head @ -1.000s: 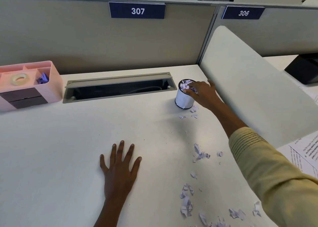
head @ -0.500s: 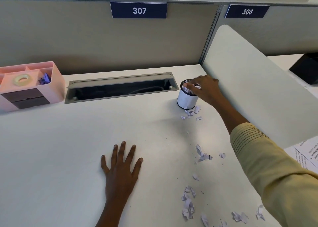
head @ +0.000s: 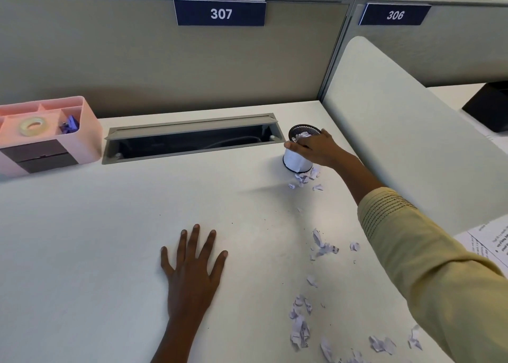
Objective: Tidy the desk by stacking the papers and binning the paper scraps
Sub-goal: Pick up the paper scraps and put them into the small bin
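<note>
A small white bin (head: 295,163) with a black mesh rim stands at the back right of the white desk (head: 96,252), with paper scraps showing in its top. My right hand (head: 316,149) reaches out to it, and its fingers curl round the bin's near side just under the rim. Flat on the desk in front of me lies my left hand (head: 192,272), fingers spread and holding nothing. Torn paper scraps (head: 301,329) are strewn along the right side, with more in the middle (head: 321,245) and at the bin's foot (head: 305,178). Printed papers (head: 492,241) show at the right edge.
A pink organiser (head: 46,142) with a tape roll sits at the back left. An open cable tray (head: 192,139) runs along the back of the desk. A pale side divider (head: 398,128) walls off the right, and grey partitions stand behind.
My right hand has come off the top of the bin and dropped to its near side, where the fingers now wrap round it. More scraps lie at the bin's foot. The left hand has not moved.
</note>
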The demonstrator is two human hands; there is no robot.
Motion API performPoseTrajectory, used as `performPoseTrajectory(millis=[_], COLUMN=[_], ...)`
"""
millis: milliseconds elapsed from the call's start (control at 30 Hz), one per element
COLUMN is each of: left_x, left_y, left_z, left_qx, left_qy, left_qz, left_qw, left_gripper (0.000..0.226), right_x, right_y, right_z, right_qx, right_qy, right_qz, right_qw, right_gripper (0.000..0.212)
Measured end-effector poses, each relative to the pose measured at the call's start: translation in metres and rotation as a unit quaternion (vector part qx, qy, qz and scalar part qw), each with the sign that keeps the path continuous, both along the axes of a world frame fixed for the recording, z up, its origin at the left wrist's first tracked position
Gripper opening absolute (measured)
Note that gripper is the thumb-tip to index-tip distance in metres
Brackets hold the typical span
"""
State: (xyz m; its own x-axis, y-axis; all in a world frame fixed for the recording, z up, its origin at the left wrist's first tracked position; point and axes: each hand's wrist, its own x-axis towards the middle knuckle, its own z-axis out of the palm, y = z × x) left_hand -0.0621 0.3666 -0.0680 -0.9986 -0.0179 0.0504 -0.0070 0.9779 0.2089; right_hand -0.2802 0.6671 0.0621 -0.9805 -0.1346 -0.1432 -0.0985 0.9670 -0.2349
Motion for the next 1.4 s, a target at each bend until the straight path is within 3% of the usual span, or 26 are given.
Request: performPoseTrajectory(millis=[133, 167, 267, 367, 433, 467, 533, 667, 767, 900, 1133, 1267, 1400], left_x=[0.000, 0.000, 0.000, 0.000, -0.001, -0.001, 0.000, -0.001, -0.001, 0.000, 0.002, 0.003, 0.003], left_y=[0.000, 0.000, 0.000, 0.001, 0.001, 0.000, -0.001, 0.000, -0.001, -0.002, -0.001, -0.001, -0.001], left_z=[0.000, 0.000, 0.001, 0.001, 0.001, 0.001, 0.001, 0.004, 0.004, 0.002, 0.004, 0.003, 0.004], left_qx=[-0.001, 0.000, 0.003, 0.005, 0.006, 0.006, 0.008, 0.013, 0.018, 0.033, 0.052, 0.055, 0.050], left_qy=[-0.001, 0.000, 0.002, 0.007, 0.007, 0.006, 0.004, 0.007, 0.006, 0.010, 0.017, 0.026, 0.018], left_qz=[0.000, 0.000, -0.001, -0.001, -0.001, -0.001, -0.002, -0.002, -0.004, -0.014, -0.016, -0.023, -0.020], left_qw=[1.000, 1.000, 1.000, 1.000, 1.000, 1.000, 1.000, 1.000, 1.000, 0.999, 0.998, 0.998, 0.998], left_gripper=[0.060, 0.060, 0.060, 0.060, 0.061, 0.061, 0.062, 0.062, 0.063, 0.065, 0.055, 0.054, 0.055], right_x=[0.005, 0.006, 0.009, 0.006, 0.007, 0.007, 0.015, 0.053, 0.114, 0.223, 0.366, 0.398, 0.379], right_y=[0.012, 0.016, 0.019, 0.016, 0.016, 0.017, 0.011, 0.011, 0.007, 0.019, 0.068, 0.056, 0.022], right_z=[0.023, 0.026, 0.025, 0.011, 0.001, -0.003, 0.004, 0.025, 0.028, -0.011, -0.070, -0.098, -0.110], right_qx=[-0.227, -0.241, -0.146, -0.015, -0.002, -0.001, -0.065, -0.179, -0.264, -0.284, -0.240, -0.176, -0.105], right_qy=[0.070, 0.107, 0.150, 0.051, 0.015, 0.011, 0.006, 0.157, 0.137, 0.072, 0.051, 0.039, 0.061], right_qz=[-0.098, -0.105, -0.062, -0.019, -0.015, -0.016, -0.040, -0.009, -0.032, -0.076, -0.311, -0.328, -0.309], right_qw=[0.966, 0.959, 0.976, 0.998, 1.000, 1.000, 0.997, 0.971, 0.954, 0.953, 0.918, 0.927, 0.943], right_gripper=[0.052, 0.054, 0.059, 0.060, 0.043, 0.044, 0.043, 0.028, 0.023, 0.021, 0.045, 0.071, 0.085])
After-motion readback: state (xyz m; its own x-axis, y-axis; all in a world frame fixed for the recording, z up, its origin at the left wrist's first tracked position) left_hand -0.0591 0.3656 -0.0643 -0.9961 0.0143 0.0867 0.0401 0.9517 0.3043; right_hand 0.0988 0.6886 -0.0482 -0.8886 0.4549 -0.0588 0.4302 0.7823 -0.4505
